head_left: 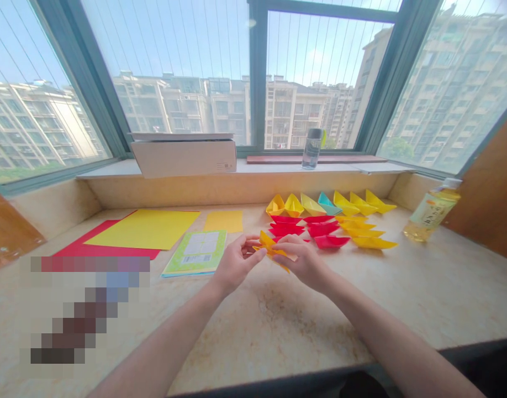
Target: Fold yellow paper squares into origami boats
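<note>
As left hand (237,262) and right hand (300,262) grip yellow paper (269,247), forearms (162,337) converge

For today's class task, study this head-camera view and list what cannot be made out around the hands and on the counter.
Head view only:
The yellow paper between the left hand and right hand: its folds are hidden by the fingers.
The red paper boat nearest the right hand: partly hidden by that hand.
The counter's lower left: hidden by a pixelated patch.
The green booklet's print: too small to read.
</note>
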`<state>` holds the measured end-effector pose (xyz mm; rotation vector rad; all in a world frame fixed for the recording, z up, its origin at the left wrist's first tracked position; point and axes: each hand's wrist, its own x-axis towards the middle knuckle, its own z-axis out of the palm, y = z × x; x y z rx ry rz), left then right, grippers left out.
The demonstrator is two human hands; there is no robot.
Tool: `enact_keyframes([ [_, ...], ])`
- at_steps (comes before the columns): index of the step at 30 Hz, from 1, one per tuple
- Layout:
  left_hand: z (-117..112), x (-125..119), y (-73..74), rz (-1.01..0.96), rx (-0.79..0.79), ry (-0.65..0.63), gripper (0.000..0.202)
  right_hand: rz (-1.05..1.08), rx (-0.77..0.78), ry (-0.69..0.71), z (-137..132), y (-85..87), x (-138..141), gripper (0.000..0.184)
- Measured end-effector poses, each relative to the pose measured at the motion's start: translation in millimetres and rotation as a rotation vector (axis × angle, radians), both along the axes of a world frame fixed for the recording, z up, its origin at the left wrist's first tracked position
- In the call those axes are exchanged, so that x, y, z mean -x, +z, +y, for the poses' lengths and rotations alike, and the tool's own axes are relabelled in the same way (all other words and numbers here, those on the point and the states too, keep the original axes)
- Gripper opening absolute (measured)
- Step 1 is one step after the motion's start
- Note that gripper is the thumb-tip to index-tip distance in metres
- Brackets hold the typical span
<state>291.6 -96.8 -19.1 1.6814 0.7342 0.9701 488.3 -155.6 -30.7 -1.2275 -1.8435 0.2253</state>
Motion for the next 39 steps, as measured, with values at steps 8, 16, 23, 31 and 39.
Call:
enact_keyframes([
  [8,0,0,-0.6,-0.016,0.023,-0.015,0.041,0.124,0.051,0.06,0,1.4,2,0.016],
  [16,-6,-1,2.9,-0.052,0.086,0.008,0.047,0.184,0.162,0.081,-3,0.5,5,0.021],
  [23,-7,-7,-6.2,-0.053,0.101,-0.006,0.046,0.208,0.143,0.084,-3,-4.1,11,0.021],
  [31,-12,-13,-11.7,-0.021,0.103,-0.058,0.033,0.093,0.092,0.074,-9,-5.7,16,0.023],
  [39,-12,-13,-16.1,-0.027,0.066,-0.075,0.032,-0.117,-0.011,-0.166,-8,-14.2,11,0.029],
])
